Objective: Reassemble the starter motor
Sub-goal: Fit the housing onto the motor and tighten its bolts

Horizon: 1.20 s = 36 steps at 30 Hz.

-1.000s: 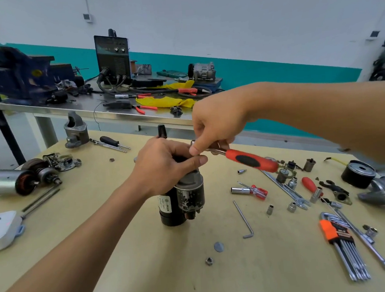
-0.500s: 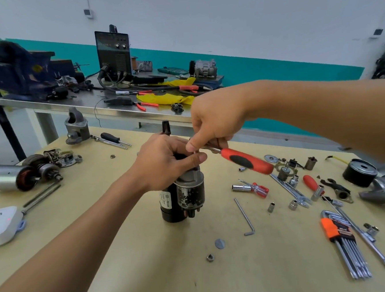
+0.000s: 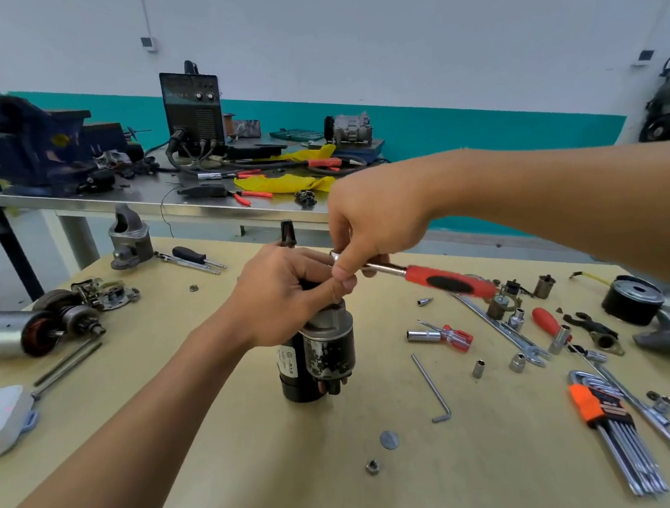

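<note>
Likely seating a fastener atop the black-and-grey cylindrical starter motor (image 3: 317, 355), upright midway across the tan wooden table (image 3: 263, 480). Left hand (image 3: 284, 294) wrapped round the motor's top, fingers curled tight; right hand (image 3: 370, 219) pinching the head of the chrome ratchet with red-and-black handle (image 3: 447, 281) between thumb and fingers. Next, probably: regripping out on the handle for a swing. Open air rightward above small steel sockets (image 3: 517, 361); bent steel hex key (image 3: 429, 382) near; far table edge close behind.

The left hand (image 3: 284, 294) hides the starter motor (image 3: 325, 354) top; right hand (image 3: 378, 218) fingers cover the ratchet (image 3: 448, 283) head.
</note>
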{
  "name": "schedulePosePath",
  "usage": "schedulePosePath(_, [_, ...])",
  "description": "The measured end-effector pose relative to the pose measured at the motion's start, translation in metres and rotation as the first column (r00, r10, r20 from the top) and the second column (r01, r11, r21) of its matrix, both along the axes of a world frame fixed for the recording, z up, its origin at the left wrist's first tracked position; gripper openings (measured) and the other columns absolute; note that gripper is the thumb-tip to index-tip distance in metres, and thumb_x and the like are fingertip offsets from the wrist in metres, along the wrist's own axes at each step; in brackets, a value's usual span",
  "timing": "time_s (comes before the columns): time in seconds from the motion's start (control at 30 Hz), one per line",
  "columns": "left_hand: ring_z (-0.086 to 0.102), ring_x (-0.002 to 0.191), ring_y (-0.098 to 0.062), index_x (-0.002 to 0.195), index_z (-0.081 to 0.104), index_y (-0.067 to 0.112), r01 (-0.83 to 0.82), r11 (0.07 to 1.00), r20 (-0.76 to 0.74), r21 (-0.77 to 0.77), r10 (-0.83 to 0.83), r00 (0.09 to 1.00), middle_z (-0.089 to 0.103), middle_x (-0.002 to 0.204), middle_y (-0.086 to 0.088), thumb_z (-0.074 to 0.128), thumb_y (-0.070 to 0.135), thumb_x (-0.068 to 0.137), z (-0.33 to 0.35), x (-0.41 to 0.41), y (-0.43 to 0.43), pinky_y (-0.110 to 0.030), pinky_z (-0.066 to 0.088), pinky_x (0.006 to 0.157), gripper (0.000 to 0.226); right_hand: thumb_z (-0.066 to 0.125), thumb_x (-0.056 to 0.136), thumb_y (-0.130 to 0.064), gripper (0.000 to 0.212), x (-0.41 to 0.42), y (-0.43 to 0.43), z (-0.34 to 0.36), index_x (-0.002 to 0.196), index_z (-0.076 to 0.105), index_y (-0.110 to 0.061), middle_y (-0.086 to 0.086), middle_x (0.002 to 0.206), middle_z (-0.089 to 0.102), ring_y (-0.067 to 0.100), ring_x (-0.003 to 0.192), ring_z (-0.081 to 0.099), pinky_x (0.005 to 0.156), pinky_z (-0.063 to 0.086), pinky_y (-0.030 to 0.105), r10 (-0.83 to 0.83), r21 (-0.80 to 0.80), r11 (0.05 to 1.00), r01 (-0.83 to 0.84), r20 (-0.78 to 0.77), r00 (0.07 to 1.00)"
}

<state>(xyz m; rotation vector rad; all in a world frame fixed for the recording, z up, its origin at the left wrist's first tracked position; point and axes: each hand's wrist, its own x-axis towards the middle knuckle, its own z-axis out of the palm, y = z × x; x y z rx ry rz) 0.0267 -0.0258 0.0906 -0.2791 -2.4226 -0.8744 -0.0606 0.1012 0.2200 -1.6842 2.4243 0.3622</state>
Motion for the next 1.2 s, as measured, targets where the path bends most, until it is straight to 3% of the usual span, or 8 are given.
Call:
schedulePosePath(0.1, [0.070, 0.085, -0.029, 0.070, 0.075, 0.006, 0.063, 0.998, 0.028, 0.027, -0.064, 0.998, 0.074, 0.085, -0.009, 0.055, 0.060, 0.086, 0.000, -0.001, -0.010, -0.049, 0.053, 0.072, 0.059, 0.073, 0.085, -0.042, 0.039, 0.007, 0.002, 0.006, 0.120, 0.071, -0.026, -0.022, 0.089, 0.068, -0.006, 0.086, 0.062, 0.077, 0.049, 0.019, 0.110, -0.026, 0.994, -0.109, 0.045, 0.993])
schedulePosePath(0.2, [0.070, 0.083, -0.026, 0.069, 0.075, 0.014, 0.070, 0.997, -0.009, 0.006, -0.070, 0.997, 0.075, 0.084, -0.002, 0.058, 0.057, 0.087, -0.002, -0.002, -0.011, -0.048, 0.052, 0.071, 0.050, 0.072, 0.087, -0.042, 0.032, 0.005, 0.004, 0.007, 0.114, 0.073, -0.024, -0.017, 0.089, 0.074, -0.004, 0.086, 0.066, 0.087, 0.054, 0.026, 0.086, -0.036, 0.996, -0.083, 0.112, 0.990])
schedulePosePath(0.37, [0.064, 0.067, -0.017, 0.061, 0.067, 0.033, -0.025, 0.999, -0.065, -0.021, 0.024, 0.998, 0.069, 0.072, 0.013, 0.054, 0.061, 0.084, -0.007, -0.004, -0.005, -0.049, 0.045, 0.073, 0.039, 0.063, 0.093, -0.050, 0.039, 0.002, -0.001, -0.005, 0.076, 0.075, -0.016, -0.003, 0.065, 0.074, 0.003, 0.055, 0.067, 0.054, 0.052, 0.019, -0.081, -0.064, 0.994, 0.092, 0.161, 0.984])
schedulePosePath(0.63, [0.070, 0.086, -0.034, 0.048, 0.058, 0.035, 0.043, 0.998, 0.003, -0.038, -0.043, 0.999, 0.076, 0.084, -0.009, 0.050, 0.061, 0.089, -0.002, -0.005, -0.011, -0.051, 0.046, 0.081, 0.049, 0.072, 0.090, -0.032, 0.030, 0.011, 0.003, 0.005, 0.119, 0.071, -0.027, -0.013, 0.102, 0.074, 0.001, 0.094, 0.067, 0.085, 0.052, 0.022, 0.146, -0.074, 0.988, -0.138, 0.116, 0.982])
schedulePosePath(0.83, [0.063, 0.066, -0.022, 0.062, 0.068, 0.016, -0.050, 0.994, -0.088, -0.102, 0.041, 0.995, 0.070, 0.073, 0.010, 0.050, 0.063, 0.087, -0.007, -0.006, -0.005, -0.046, 0.042, 0.074, 0.056, 0.061, 0.096, -0.043, 0.032, 0.009, -0.002, -0.004, 0.086, 0.076, -0.016, -0.006, 0.067, 0.074, 0.001, 0.062, 0.069, 0.068, 0.054, 0.025, 0.008, -0.075, 0.997, -0.007, 0.013, 1.000])
schedulePosePath(0.93, [0.065, 0.073, -0.022, 0.062, 0.069, 0.015, -0.007, 0.994, -0.069, -0.112, 0.000, 0.998, 0.073, 0.075, 0.004, 0.049, 0.060, 0.090, -0.006, -0.007, -0.010, -0.044, 0.040, 0.083, 0.057, 0.069, 0.092, -0.039, 0.022, 0.011, -0.003, -0.004, 0.106, 0.075, -0.023, -0.014, 0.078, 0.070, -0.001, 0.075, 0.064, 0.067, 0.049, 0.020, 0.094, -0.101, 0.990, -0.099, -0.051, 0.994])
schedulePosePath(1.07, [0.069, 0.086, -0.031, 0.062, 0.068, 0.012, 0.033, 0.990, -0.039, -0.140, -0.039, 0.998, 0.077, 0.084, -0.007, 0.044, 0.061, 0.092, -0.004, -0.008, -0.012, -0.049, 0.042, 0.085, 0.062, 0.076, 0.086, -0.033, 0.047, 0.008, 0.004, 0.004, 0.130, 0.062, -0.024, -0.015, 0.111, 0.068, -0.003, 0.098, 0.063, 0.086, 0.052, 0.015, 0.115, -0.087, 0.990, -0.107, 0.096, 0.989])
schedulePosePath(1.2, [0.069, 0.083, -0.020, 0.071, 0.074, 0.011, 0.009, 0.988, -0.110, -0.154, -0.026, 0.994, 0.075, 0.084, 0.006, 0.049, 0.056, 0.092, -0.007, -0.008, -0.011, -0.044, 0.042, 0.081, 0.056, 0.066, 0.093, -0.044, 0.055, 0.004, 0.006, -0.006, 0.138, 0.053, -0.016, -0.008, 0.103, 0.071, 0.004, 0.088, 0.065, 0.081, 0.051, 0.024, -0.008, -0.109, 0.994, 0.010, 0.020, 1.000])
